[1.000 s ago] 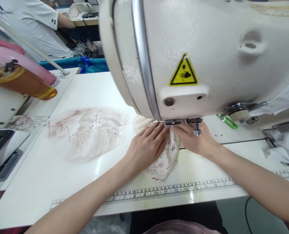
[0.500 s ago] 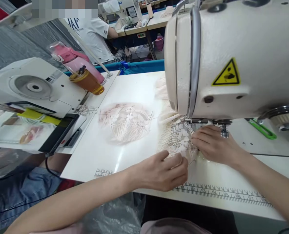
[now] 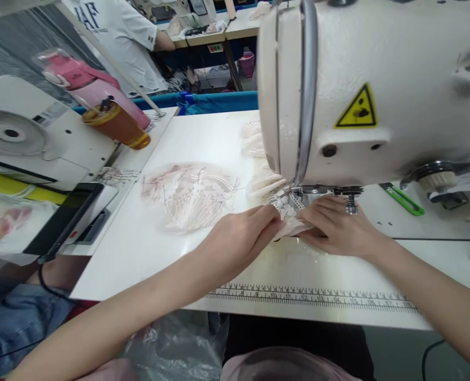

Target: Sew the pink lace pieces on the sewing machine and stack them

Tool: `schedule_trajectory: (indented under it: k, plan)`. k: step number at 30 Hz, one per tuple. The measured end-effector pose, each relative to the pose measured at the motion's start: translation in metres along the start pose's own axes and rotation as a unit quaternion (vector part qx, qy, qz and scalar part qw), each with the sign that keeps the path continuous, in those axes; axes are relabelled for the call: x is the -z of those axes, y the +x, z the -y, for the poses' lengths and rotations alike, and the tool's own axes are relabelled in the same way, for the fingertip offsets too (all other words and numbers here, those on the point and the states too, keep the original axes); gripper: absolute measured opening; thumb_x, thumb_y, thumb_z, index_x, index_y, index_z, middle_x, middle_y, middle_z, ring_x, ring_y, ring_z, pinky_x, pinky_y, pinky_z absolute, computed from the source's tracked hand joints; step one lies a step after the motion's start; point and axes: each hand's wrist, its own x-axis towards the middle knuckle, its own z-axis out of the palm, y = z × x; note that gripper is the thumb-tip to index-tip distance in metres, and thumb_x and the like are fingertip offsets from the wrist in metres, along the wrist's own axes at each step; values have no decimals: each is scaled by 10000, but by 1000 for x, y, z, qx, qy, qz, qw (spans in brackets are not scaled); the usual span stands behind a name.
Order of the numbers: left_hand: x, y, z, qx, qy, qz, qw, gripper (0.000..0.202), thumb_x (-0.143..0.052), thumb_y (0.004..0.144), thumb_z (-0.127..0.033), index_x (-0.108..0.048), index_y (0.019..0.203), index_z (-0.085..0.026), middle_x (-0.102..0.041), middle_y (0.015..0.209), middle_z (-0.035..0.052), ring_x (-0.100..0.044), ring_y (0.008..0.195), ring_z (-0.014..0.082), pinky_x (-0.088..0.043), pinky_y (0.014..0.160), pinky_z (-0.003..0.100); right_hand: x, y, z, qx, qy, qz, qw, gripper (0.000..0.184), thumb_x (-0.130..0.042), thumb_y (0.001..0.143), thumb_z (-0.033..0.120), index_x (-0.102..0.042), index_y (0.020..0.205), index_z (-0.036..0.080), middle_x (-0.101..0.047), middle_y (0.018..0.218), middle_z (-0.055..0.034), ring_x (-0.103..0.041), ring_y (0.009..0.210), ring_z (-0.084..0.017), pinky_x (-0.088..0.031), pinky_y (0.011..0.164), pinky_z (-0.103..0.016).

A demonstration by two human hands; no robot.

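Note:
A piece of cream lace fabric (image 3: 285, 205) lies under the needle area of the white sewing machine (image 3: 362, 69), its near edge bunched up. My left hand (image 3: 251, 233) pinches that lace from the left, fingers closed on it. From the right, my right hand (image 3: 334, 226) grips the same lace beside the presser foot, with some fingers tucked beneath the fabric. The needle itself is hidden behind the machine head. Left of the machine, a lace cup piece (image 3: 191, 196) with loose dark threads rests flat on the white table (image 3: 203, 137).
A printed ruler (image 3: 298, 296) runs along the table's front edge. Green thread snips (image 3: 402, 199) lie right of the needle. At left stand a pink bottle (image 3: 96, 90), an amber cup (image 3: 118, 124) and another machine (image 3: 32, 132). A person in a white shirt (image 3: 116, 42) is behind.
My left hand has moved up and away from me, lifting and folding the lace's near edge. My right hand's fingers have shifted onto the folded part. The view has turned slightly right.

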Motion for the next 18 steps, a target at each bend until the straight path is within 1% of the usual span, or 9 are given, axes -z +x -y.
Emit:
schedule_trajectory:
  k: [2,4,5,7,10,12,15,16,18]
  plan:
    - [0,9,4,-44,5,50,998,223,-523,927,-384,-540,1032,-188,-662,872,19,-632,703,152,-449,556,244,-1,1,0,3,-13,-4,1000,122,-507,857,151,-613,914,174,-653,751,17,-568,756,-122,-311,580,-266]
    - [-8,17,9,-94,37,60,993,236,-590,881,-325,-548,1066,-185,-654,891,24,-629,737,168,-445,566,254,-1,1,-1,4,-20,-5,1000,148,-465,882,142,-604,855,183,-639,721,26,-538,725,-113,-305,586,-269]
    - [-15,20,12,-115,55,45,991,182,-576,882,-273,-559,1038,-180,-644,860,19,-620,727,167,-437,563,257,0,1,-1,-3,-26,1,1000,172,-443,895,149,-601,840,191,-636,716,26,-528,720,-114,-295,583,-273]
    - [-30,24,16,-154,87,-16,984,84,-514,903,-208,-577,944,-170,-620,776,9,-591,674,158,-419,551,263,2,1,-2,-13,-30,6,999,211,-409,909,153,-593,815,196,-623,694,26,-518,711,-117,-273,568,-282]
    - [-47,28,19,-222,145,-114,957,127,-481,923,-174,-579,843,-157,-569,653,-13,-507,561,134,-381,518,267,4,0,-5,20,-2,-15,1000,178,-428,903,158,-586,829,189,-633,701,36,-530,714,-114,-260,544,-289]
    - [-53,29,20,-261,181,-160,935,131,-497,909,-120,-582,814,-149,-524,591,-30,-441,510,120,-340,488,264,2,-1,-8,40,26,-25,999,130,-472,906,237,-587,922,178,-680,825,25,-551,739,-118,-263,527,-293]
    - [-56,27,20,-289,209,-190,915,112,-542,877,-70,-597,804,-135,-505,568,-33,-412,506,117,-312,476,271,-2,-2,-13,31,79,28,996,266,-493,915,345,-537,1094,152,-663,1090,-44,-579,851,-145,-328,550,-295]
    - [-56,27,20,-293,213,-193,912,103,-555,872,-71,-602,803,-132,-504,568,-31,-408,509,118,-309,477,274,-2,-1,-14,28,97,48,994,295,-494,918,355,-519,1122,144,-641,1137,-65,-580,891,-154,-366,582,-298]
    - [-56,26,19,-293,214,-198,910,98,-568,867,-72,-608,796,-128,-499,564,-29,-401,514,119,-306,481,278,-2,1,-14,38,112,58,991,287,-508,919,354,-520,1101,132,-632,1129,-83,-579,930,-164,-418,650,-307]
